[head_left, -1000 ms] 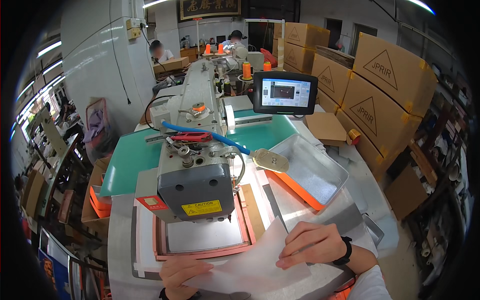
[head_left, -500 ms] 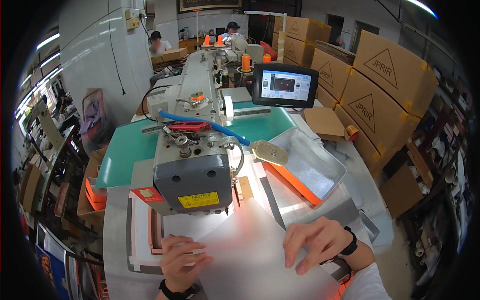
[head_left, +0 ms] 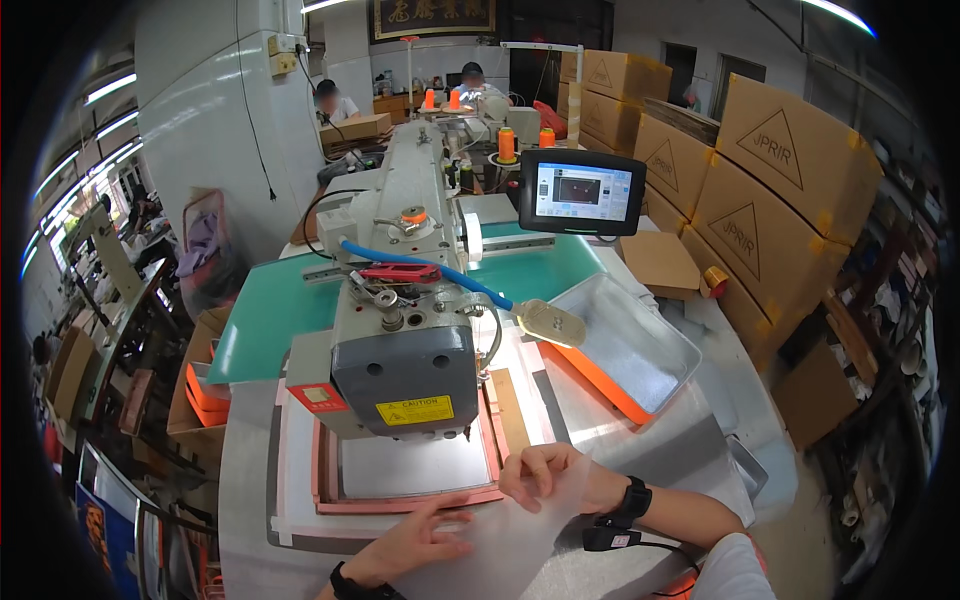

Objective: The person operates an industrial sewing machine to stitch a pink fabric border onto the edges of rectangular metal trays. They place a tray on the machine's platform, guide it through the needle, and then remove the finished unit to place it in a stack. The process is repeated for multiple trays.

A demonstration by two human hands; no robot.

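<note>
A translucent whitish sheet (head_left: pixel 515 545) slants up in front of me, blurred at its edges. At its left side my left hand (head_left: pixel 425 545) has its fingers bent together on the sheet. My right hand (head_left: pixel 545 478) curls its fingers at the sheet's upper part, and the sheet partly veils that wrist. Just beyond both hands lies a pinkish rectangular clamp frame (head_left: pixel 410 503) around a pale panel (head_left: pixel 410 468). Over it stands the dark grey head of an industrial sewing machine (head_left: pixel 405 375), whose needle area is hidden from me.
Right of the machine, a metal tray (head_left: pixel 640 350) rests tilted on an orange one. A control screen (head_left: pixel 580 192) stands behind it. Stacked cardboard boxes (head_left: pixel 770 220) line the right side. A blue hose with a pale lamp head (head_left: pixel 550 323) crosses the machine. Two people sit far back.
The sheet has come down and toward me, uncovering the clamp frame. My right hand has moved left and turned inward; my left hand has shifted right and lower. The view has shifted slightly.
</note>
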